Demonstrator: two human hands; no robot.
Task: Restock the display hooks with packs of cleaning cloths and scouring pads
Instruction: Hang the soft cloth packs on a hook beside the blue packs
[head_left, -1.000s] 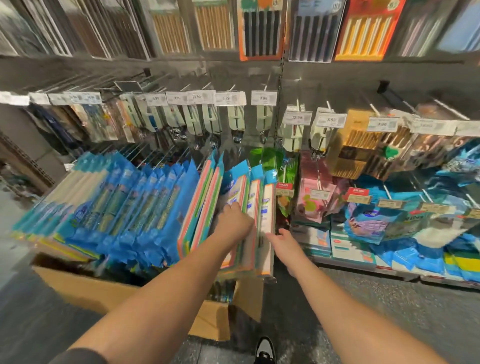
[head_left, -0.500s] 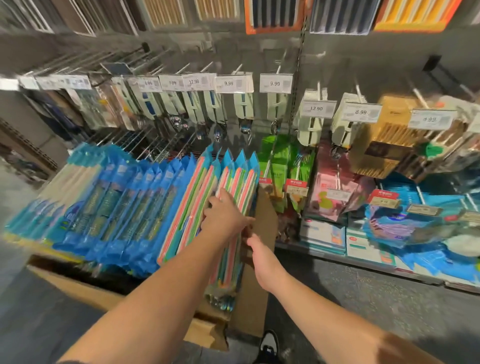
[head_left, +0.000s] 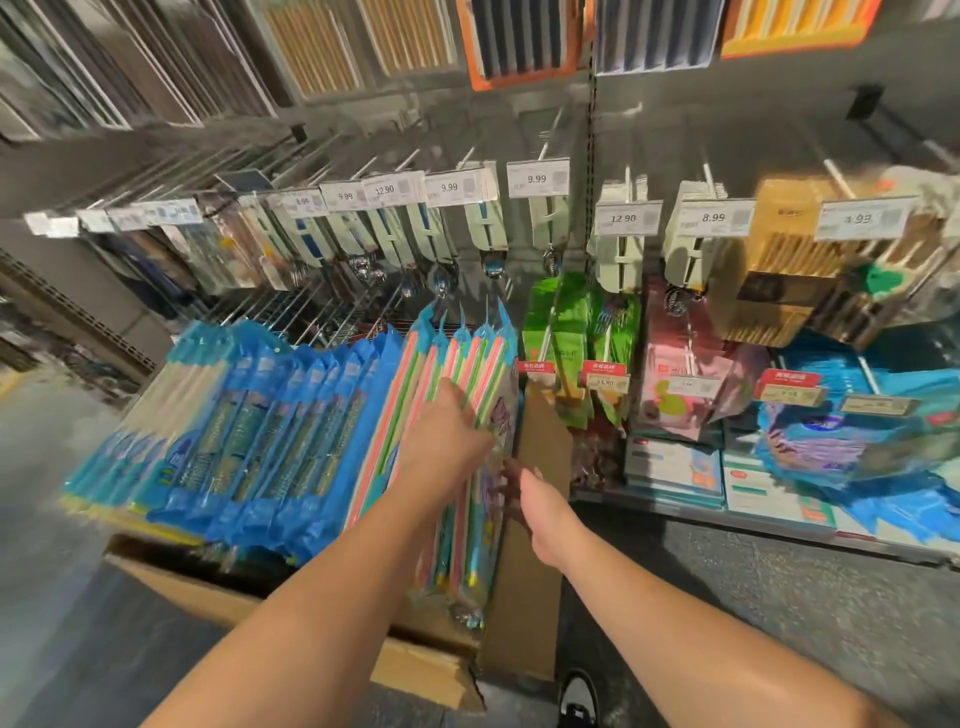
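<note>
Several striped cleaning cloth packs (head_left: 470, 358), pink, green and blue, hang edge-on from the lower hooks above a cardboard box (head_left: 415, 670). My left hand (head_left: 449, 426) lies over their front edges, fingers curled round the right-hand packs. My right hand (head_left: 540, 512) reaches in from the right, and its blurred, shadowed fingertips touch the printed face of the rightmost pack (head_left: 501, 415). To the left hangs a long row of blue packs (head_left: 270, 431).
The box's raised flap (head_left: 543, 457) stands just right of the packs. Green packs (head_left: 561, 338), pink packs (head_left: 680, 374) and blue cloth packs (head_left: 831, 441) hang or lie further right. Price tags (head_left: 536, 178) and utensil packs hang above. My shoe (head_left: 576, 696) is on the grey floor.
The spread striped packs have been pushed together leftward into a tight bundle. My left hand slid up over their edges and my right hand closed in against the rightmost pack. The view shifted left.
</note>
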